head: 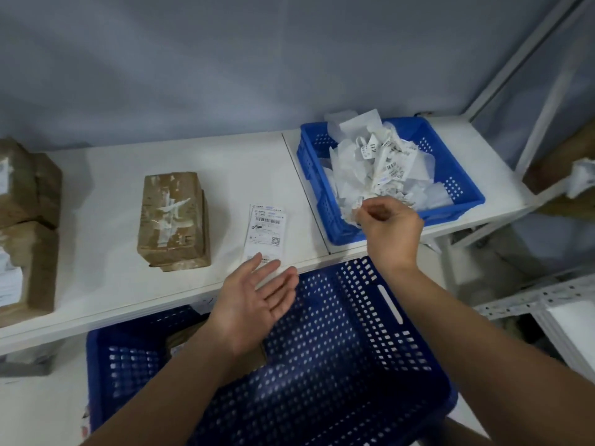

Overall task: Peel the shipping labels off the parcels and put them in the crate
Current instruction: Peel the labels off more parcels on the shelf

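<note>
The right hand [389, 228] pinched a crumpled white paper label [355, 211], likely to drop it into the small blue plastic crate [309, 162] just under that grip, while the left hand [257, 300] lay open.

White shelf [106, 175], brown parcel [174, 220] at middle, parcels [25, 226] far left, flat labels [265, 230], blue crate [433, 146] right

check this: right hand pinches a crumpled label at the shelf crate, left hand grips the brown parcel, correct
No: the head view shows the left hand open, palm up, apart from the brown parcel. The right hand does pinch a crumpled label at the shelf crate.
</note>
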